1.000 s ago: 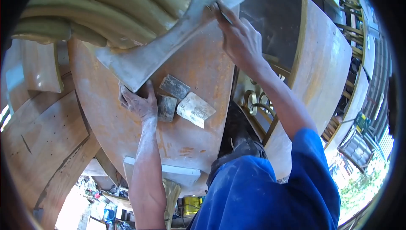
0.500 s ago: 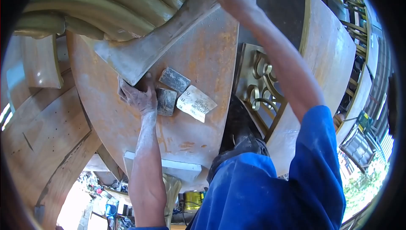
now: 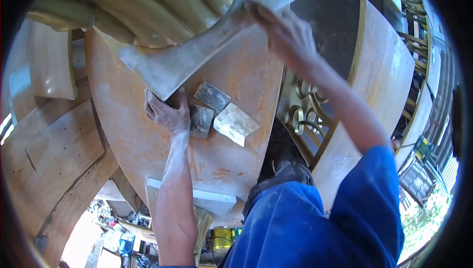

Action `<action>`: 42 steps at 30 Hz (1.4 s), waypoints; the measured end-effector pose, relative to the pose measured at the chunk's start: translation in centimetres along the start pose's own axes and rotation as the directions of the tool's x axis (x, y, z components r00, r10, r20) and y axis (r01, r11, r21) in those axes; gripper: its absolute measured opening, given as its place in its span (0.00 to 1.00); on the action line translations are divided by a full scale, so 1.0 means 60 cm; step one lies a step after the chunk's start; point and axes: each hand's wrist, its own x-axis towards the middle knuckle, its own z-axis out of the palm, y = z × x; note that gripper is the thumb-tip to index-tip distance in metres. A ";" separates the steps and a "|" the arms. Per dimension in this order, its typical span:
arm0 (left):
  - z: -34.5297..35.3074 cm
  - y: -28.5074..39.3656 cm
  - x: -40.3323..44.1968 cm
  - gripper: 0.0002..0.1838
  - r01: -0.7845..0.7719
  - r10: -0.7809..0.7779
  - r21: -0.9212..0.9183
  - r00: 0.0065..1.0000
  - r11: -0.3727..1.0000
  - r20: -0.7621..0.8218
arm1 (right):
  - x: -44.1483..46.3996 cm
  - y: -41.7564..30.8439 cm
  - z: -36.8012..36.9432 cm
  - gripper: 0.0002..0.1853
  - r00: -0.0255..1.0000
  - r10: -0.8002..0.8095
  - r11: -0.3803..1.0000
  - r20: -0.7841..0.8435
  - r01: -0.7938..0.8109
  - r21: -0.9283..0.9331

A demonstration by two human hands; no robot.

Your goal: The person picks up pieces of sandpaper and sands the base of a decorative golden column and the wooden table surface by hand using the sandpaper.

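Observation:
A grey, smooth, concave-edged base (image 3: 172, 68) of a carved piece with gold ribbed folds (image 3: 162, 2) lies on a dusty board (image 3: 133, 140). My left hand (image 3: 167, 113) is closed round its near corner, thumb on one side and fingers on the other. At the base's far end, my right hand (image 3: 290, 34) presses against the curved edge with bent fingers. Motion blurs it, and whatever sits under the fingers is hidden. Beside my left hand lie two dark, worn sanding pads (image 3: 213, 95) and a pale sheet of sandpaper (image 3: 236, 124), its printed backing up.
Curved wooden panels stand at the left (image 3: 64, 169) and right (image 3: 379, 66). A panel with gold scrollwork (image 3: 310, 105) is to the right of the board. A white-edged piece (image 3: 212, 200) is under my left forearm. A yellow can (image 3: 222, 238) stands below.
My right hand has moved down and right along the base's edge, uncovering its far end. My left hand keeps its hold at the corner. The view has shifted slightly.

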 end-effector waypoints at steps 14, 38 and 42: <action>0.003 0.000 -0.007 0.48 0.023 -0.023 -0.031 1.000 0.999 0.003 | 0.144 0.064 0.027 0.32 0.893 0.309 0.943 0.329 -0.243 -0.227; 0.002 -0.003 -0.010 0.48 0.036 -0.035 -0.037 0.999 0.999 0.028 | 0.138 0.090 -0.059 0.52 0.759 0.101 0.892 0.643 -0.356 0.280; -0.005 -0.008 -0.022 0.49 0.062 -0.060 -0.023 0.996 0.998 0.060 | 0.128 0.088 -0.060 0.54 0.761 0.108 0.893 0.640 -0.357 0.273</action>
